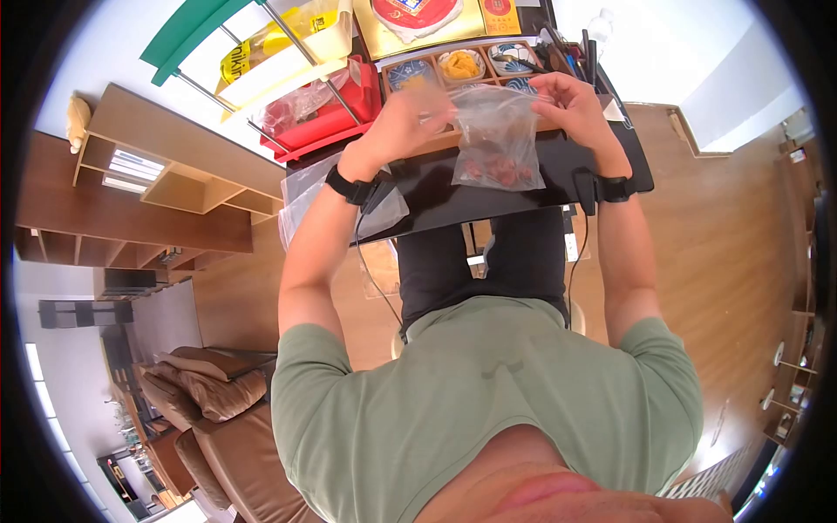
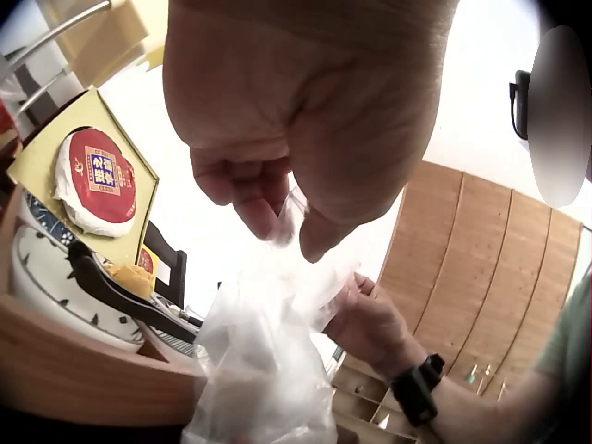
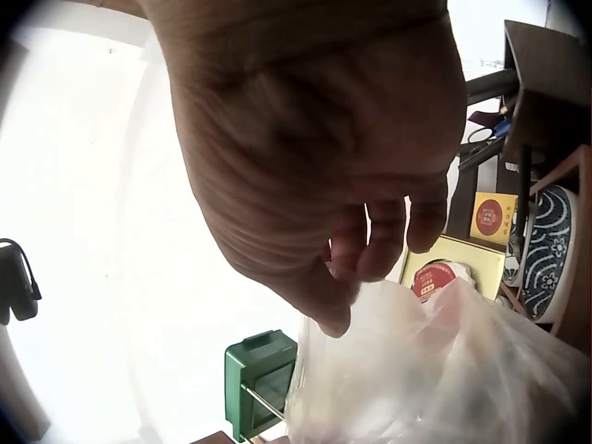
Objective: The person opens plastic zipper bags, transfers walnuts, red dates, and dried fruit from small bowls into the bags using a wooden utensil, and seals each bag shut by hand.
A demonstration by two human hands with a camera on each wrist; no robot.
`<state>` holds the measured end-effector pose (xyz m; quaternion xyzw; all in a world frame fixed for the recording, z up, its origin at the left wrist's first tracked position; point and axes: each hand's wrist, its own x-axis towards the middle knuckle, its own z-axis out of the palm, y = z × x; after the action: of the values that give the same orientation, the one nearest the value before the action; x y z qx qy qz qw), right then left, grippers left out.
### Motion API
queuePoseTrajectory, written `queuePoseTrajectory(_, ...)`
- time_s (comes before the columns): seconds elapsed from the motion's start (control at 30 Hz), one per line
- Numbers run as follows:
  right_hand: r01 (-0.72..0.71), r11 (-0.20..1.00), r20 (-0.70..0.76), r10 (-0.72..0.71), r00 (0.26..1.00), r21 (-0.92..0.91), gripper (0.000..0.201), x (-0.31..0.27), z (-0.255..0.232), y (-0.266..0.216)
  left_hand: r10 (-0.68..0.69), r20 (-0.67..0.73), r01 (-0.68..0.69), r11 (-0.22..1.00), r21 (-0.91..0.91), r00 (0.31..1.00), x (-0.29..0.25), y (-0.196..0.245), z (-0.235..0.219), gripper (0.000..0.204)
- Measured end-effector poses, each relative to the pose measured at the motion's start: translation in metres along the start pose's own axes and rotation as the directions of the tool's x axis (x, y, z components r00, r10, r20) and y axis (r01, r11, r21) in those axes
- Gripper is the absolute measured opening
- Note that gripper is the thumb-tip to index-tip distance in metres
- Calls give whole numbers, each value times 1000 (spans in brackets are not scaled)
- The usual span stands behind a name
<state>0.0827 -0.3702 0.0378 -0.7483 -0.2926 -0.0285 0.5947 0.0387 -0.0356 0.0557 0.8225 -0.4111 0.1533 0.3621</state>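
A clear plastic bag point(image 1: 499, 144) hangs over the front of the dark table, with small reddish pieces point(image 1: 501, 173) gathered at its bottom. At its upper left corner, my left hand point(image 1: 408, 122) pinches the plastic between thumb and fingers; it looks blurred in the head view. My right hand point(image 1: 574, 109) pinches the opposite upper corner, thumb and fingertips at the rim in the right wrist view. Behind the bag, a divided wooden tray point(image 1: 446, 138) holds several patterned bowls, among them one with a yellow item point(image 1: 462, 65).
More clear plastic bags point(image 1: 305, 205) lie at the table's left edge. A red bin point(image 1: 323, 131) sits on a rack with a green top point(image 1: 187, 39) at the left. Behind the tray are a round red-labelled package point(image 1: 417, 16) and pens point(image 1: 571, 57).
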Motion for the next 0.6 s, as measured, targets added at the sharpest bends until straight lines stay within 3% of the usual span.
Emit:
queuePoseTrajectory(0.07, 5, 1000, -27, -4, 1000, 6, 27, 4, 0, 12, -209, -61, 198, 970, -143, 976, 8, 1, -1, 12)
queuePoseTrajectory(0.13, -107, 994, 55, 106, 993, 12, 17, 8, -3, 26, -228, -70, 208, 954, -216, 971, 12, -9, -1, 11)
queuePoseTrajectory(0.17, -105, 994, 54, 105, 993, 9, 17, 9, -4, 27, -241, -80, 219, 952, -214, 967, 14, -12, -1, 11)
queuePoseTrajectory(0.23, -35, 981, -15, 39, 999, 191, 15, 10, -2, 24, -250, -89, 227, 950, -213, 964, 16, -14, -2, 11)
queuePoseTrajectory(0.33, -1, 968, -116, 31, 993, 252, 12, 10, -1, 8, -281, -31, 256, 910, -326, 959, 20, -11, -4, 16)
queuePoseTrajectory(0.43, -6, 963, -134, 44, 990, 269, 12, 10, -6, 2, -300, -69, 208, 792, -574, 951, 26, 1, -5, 28)
queuePoseTrajectory(0.53, 20, 937, -157, 38, 987, 349, 12, 11, -5, 0, -362, -111, 200, 717, -668, 925, 33, 20, -8, 29)
queuePoseTrajectory(0.6, 23, 911, -160, 47, 986, 411, 12, 11, -2, -1, -420, -131, 249, 730, -636, 898, 33, 11, -7, 24)
